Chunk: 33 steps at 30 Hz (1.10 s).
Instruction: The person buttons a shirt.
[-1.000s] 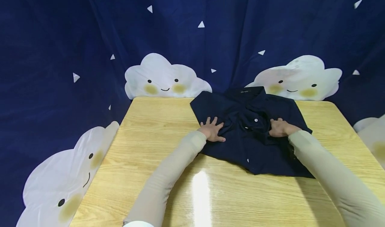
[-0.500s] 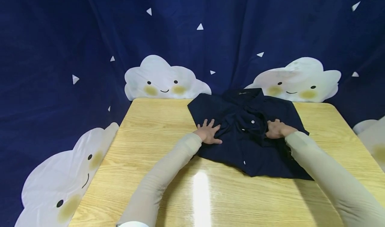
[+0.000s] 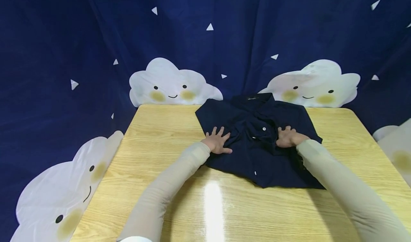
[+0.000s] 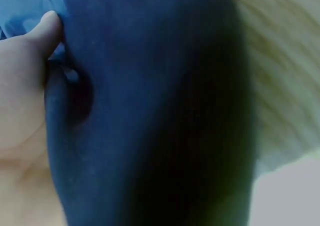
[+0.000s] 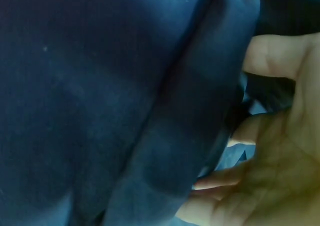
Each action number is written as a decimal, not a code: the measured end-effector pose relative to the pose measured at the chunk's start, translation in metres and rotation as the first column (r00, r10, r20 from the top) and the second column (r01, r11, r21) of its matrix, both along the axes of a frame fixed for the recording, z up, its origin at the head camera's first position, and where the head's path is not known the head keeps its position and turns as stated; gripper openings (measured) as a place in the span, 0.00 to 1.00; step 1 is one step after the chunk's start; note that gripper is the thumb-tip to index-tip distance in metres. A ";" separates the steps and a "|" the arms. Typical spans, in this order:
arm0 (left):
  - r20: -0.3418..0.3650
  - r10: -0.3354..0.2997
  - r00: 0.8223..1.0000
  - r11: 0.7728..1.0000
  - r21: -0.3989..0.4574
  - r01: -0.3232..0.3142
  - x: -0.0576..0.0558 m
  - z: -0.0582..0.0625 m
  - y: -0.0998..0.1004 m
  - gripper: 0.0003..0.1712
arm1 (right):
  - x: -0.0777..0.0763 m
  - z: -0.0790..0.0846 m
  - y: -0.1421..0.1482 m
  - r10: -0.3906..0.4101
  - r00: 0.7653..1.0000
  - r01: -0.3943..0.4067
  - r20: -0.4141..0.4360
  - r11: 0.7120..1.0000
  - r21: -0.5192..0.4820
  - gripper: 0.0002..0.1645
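Observation:
A dark navy button-up shirt [image 3: 253,163] lies spread on the wooden table, its collar at the far edge and its middle bunched in folds around a white button. My left hand [image 3: 217,142] rests on the shirt's left side with fingers spread. In the left wrist view, my left thumb [image 4: 44,33] shows beside a blurred stretch of navy cloth. On the shirt's right half, next to the bunched folds, lies my right hand [image 3: 288,137]. The right wrist view shows its fingers [image 5: 225,178] apart and loosely bent against the fabric, their tips partly hidden by a fold.
The light wooden table [image 3: 154,135] extends left, right and in front of the shirt, with a bright light reflection near me. Behind it hangs a navy curtain [image 3: 192,31] with white triangles and smiling clouds, touching the far edge.
Both hands and the shirt have slid slightly left across the table, together. The view has also shifted a little. The hands keep the same pose on the cloth.

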<state>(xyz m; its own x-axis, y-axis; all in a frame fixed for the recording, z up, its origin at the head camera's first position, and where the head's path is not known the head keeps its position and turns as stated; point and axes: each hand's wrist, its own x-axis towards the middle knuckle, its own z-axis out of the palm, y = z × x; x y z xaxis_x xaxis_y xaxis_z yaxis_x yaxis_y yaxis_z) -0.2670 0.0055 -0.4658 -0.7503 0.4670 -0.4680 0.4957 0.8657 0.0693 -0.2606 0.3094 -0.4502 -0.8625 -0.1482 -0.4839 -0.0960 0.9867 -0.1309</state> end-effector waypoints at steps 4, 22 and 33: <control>-0.008 0.005 1.000 1.000 -0.020 -0.005 0.000 0.001 -0.002 0.46 | -0.001 0.000 -0.003 0.008 1.000 -0.008 -0.001 1.000 0.000 0.44; 0.011 0.000 1.000 0.999 -0.033 0.000 0.003 0.001 -0.017 0.46 | -0.001 0.003 -0.017 0.008 1.000 -0.008 0.019 1.000 -0.003 0.44; 0.013 0.026 1.000 0.999 -0.020 -0.025 0.003 0.000 -0.031 0.46 | -0.002 0.004 -0.031 0.021 1.000 -0.021 0.002 1.000 -0.001 0.44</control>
